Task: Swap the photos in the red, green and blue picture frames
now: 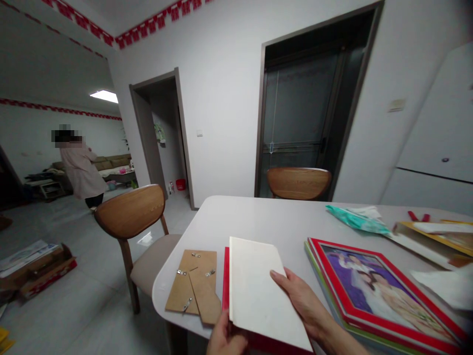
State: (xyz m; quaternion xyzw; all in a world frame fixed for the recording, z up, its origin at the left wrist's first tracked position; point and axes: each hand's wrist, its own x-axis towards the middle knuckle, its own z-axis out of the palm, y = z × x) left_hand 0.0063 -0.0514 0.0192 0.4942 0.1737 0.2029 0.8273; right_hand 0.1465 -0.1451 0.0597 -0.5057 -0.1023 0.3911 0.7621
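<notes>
A white rectangular sheet [264, 288], slightly thick at its left edge, lies tilted over something red [226, 281] whose edge shows at the left and bottom. My left hand [226, 339] curls its fingers at the sheet's lower left corner. On the right side, my right hand [305, 303] grips the sheet's edge with its thumb on top. What lies beneath the sheet is mostly hidden. To the left is a brown frame backboard [181, 286] with metal clips and a stand leg. Stacked picture frames [342, 296] lie on the right, the top one red with a wedding photo.
The white table [244, 214] also bears a teal and white packet [356, 219], an opened carton [421, 241] and white wrapping [443, 283]. Wooden chairs [133, 212] stand at the left and far side. A box [40, 276] sits on the floor; a person [79, 167] stands farther back.
</notes>
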